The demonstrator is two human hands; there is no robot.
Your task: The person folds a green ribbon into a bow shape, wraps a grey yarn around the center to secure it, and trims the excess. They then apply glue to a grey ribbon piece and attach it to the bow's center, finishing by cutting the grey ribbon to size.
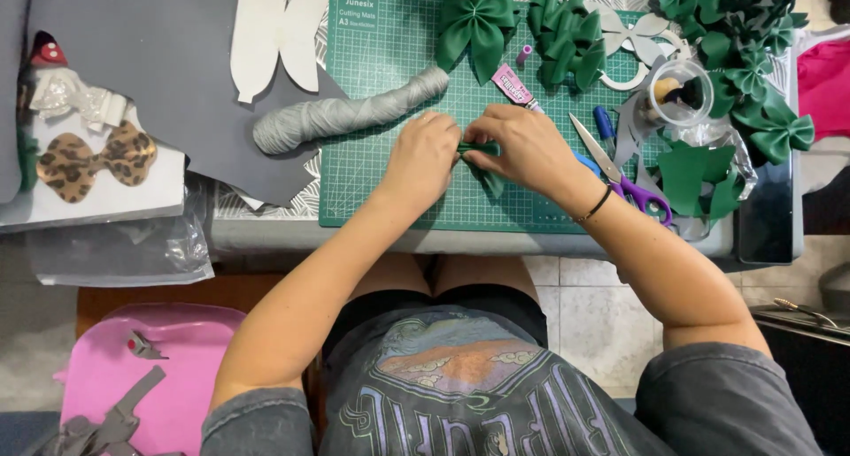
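Left hand (423, 158) and right hand (522, 146) both pinch a small folded dark-green fabric bow piece (479, 150) over the green gridded cutting mat (390, 111). Best done by keeping the centre pleats squeezed tight and even. Purple-handled scissors (620, 177) lie nearby.

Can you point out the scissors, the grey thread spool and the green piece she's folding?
scissors (639, 191): head view, on the purple handle.
grey thread spool (345, 115): head view, mid-body.
green piece (479, 148): head view, the part between both hands.
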